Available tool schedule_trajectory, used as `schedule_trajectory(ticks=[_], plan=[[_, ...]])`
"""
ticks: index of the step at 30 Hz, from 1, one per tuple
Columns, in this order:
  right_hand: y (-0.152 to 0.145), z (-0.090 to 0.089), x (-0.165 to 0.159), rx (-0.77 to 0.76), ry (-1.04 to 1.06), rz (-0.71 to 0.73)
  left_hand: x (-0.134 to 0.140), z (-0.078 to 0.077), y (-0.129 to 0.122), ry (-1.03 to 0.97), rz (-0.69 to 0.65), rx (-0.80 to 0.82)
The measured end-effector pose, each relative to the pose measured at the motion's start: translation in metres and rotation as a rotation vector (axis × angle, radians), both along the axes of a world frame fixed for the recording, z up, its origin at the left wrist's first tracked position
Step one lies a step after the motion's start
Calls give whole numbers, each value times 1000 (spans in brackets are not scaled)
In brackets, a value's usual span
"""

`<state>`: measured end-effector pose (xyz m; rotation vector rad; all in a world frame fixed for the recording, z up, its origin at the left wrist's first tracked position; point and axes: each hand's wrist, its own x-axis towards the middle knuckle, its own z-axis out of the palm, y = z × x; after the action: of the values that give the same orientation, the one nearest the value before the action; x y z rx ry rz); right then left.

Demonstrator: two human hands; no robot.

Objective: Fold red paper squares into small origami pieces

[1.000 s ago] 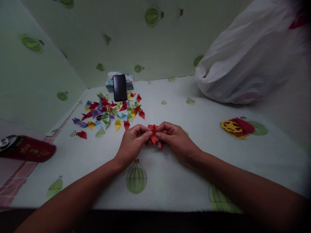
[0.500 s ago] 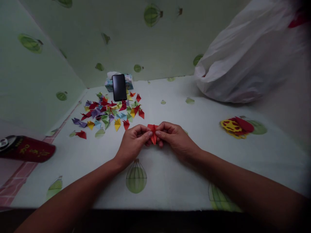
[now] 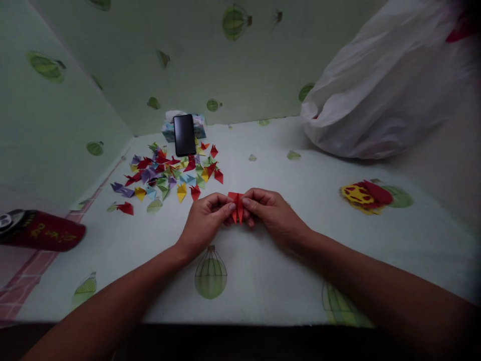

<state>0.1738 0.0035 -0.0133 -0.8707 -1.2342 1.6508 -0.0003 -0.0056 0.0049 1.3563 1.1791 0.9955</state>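
Note:
Between my two hands is a small folded piece of red origami paper (image 3: 236,201), held just above the table with two narrow points toward me. My left hand (image 3: 211,214) pinches its left side between thumb and fingers. On the other side, my right hand (image 3: 268,213) grips the right edge the same way, thumb on top. The fingertips behind the paper are partly hidden. Beyond my left hand lies a pile of small folded paper cranes (image 3: 163,181) in red, yellow, green, purple and blue.
A black phone (image 3: 184,135) leans on a tissue box (image 3: 200,126) behind the pile. At left is a red can (image 3: 45,231). A white plastic bag (image 3: 361,110) stands at the back right, with yellow and red cutout pieces (image 3: 363,196) nearer me.
The lower end of the red paper has parted from one point into two narrow points with a gap. My hands have barely shifted.

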Motion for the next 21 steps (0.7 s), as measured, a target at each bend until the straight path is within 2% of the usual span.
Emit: schedule_trajectory(ticks=[12,21], plan=[[-1,0,0,28,-40,-3,1,0,-1,-5,23,-10],[1,3,1,100,-158,-29,2,0,-2,4,20,-19]])
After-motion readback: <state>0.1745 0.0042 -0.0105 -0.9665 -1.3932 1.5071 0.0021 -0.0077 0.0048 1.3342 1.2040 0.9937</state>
